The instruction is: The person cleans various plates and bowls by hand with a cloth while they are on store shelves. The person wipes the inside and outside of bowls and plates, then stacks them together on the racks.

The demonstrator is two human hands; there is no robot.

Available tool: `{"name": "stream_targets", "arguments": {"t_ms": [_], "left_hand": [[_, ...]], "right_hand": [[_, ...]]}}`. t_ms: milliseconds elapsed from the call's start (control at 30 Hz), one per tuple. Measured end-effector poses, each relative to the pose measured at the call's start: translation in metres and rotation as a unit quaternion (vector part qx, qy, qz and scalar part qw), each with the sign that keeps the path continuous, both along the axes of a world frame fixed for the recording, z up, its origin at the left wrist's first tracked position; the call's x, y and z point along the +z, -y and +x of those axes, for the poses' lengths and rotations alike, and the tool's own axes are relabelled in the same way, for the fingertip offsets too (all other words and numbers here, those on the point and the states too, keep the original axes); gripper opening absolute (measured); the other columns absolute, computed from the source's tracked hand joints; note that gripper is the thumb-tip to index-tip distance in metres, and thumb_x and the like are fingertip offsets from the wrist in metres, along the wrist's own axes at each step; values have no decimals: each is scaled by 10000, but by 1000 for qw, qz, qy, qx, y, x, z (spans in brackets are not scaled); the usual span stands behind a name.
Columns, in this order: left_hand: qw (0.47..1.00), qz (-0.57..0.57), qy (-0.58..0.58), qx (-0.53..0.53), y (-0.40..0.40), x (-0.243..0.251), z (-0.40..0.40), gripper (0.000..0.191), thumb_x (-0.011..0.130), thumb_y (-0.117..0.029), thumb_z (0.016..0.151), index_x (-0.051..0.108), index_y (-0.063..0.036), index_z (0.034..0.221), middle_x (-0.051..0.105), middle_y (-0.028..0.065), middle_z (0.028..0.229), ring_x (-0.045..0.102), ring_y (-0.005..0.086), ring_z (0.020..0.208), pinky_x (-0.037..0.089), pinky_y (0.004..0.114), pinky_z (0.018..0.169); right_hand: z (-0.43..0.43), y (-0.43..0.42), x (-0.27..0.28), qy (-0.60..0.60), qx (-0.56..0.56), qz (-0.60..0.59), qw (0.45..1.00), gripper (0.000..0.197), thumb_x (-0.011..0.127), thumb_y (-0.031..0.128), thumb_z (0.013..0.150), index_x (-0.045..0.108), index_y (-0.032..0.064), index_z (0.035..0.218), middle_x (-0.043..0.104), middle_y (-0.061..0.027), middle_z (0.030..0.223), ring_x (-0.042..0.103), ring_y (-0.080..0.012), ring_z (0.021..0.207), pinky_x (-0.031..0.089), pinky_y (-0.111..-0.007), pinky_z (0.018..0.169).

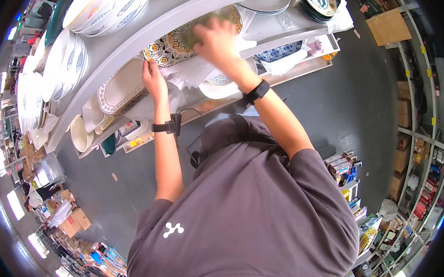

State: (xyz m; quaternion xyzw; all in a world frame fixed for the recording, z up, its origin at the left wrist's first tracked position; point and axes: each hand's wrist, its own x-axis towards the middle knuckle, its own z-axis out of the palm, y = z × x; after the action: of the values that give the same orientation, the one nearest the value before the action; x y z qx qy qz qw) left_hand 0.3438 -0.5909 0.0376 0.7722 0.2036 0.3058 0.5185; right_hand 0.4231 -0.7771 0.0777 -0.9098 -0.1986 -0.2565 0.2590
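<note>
My left hand [154,80] grips the near left corner of a long rectangular ceramic plate [170,47] with a yellow, black and white floral pattern. Over the plate's middle is my right hand [217,40], blurred, on a green cloth [193,31] that lies against the patterned face. The cloth's outline is smeared. White wrapping [189,71] hangs beneath the plate. Beside my left hand, an oblong white platter with a patterned rim [121,82] tops a stack on the same shelf.
The upper grey shelf [110,35] carries stacked white bowls [110,6] with fish motifs, and its edge curves above my hands. Lower right are a blue patterned dish [281,51] and a white dish [219,89]. Stacked plates [266,3] stand farther right. Metal racks [419,137] line the right side.
</note>
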Motion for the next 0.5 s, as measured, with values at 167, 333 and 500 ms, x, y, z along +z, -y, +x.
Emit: {"name": "stream_targets", "arguments": {"t_ms": [167,333,500], "left_hand": [[999,-38,-17,-5,-1,-5,0,265,492,-186,982,587,43,1073,616,89,813,516,163,692,427,306,650],[998,-49,-46,-14,-2,2,-3,259,496,-186,978,584,41,1067,543,41,744,443,128,655,398,294,613],[998,-66,-21,2,2,1,-4,261,519,-199,975,594,38,1056,510,-6,724,416,83,644,354,255,581]], "right_hand": [[30,12,-4,3,-15,-11,1000,305,732,255,682,699,204,981,568,-155,990,510,-367,974,385,-478,867],[18,-30,-9,-21,46,-26,998,368,721,273,710,688,232,1075,568,-141,1084,493,-376,1033,374,-509,914],[-8,-19,0,-54,26,35,998,423,728,265,622,682,233,1042,544,-137,1043,471,-379,1003,343,-509,913]]}}
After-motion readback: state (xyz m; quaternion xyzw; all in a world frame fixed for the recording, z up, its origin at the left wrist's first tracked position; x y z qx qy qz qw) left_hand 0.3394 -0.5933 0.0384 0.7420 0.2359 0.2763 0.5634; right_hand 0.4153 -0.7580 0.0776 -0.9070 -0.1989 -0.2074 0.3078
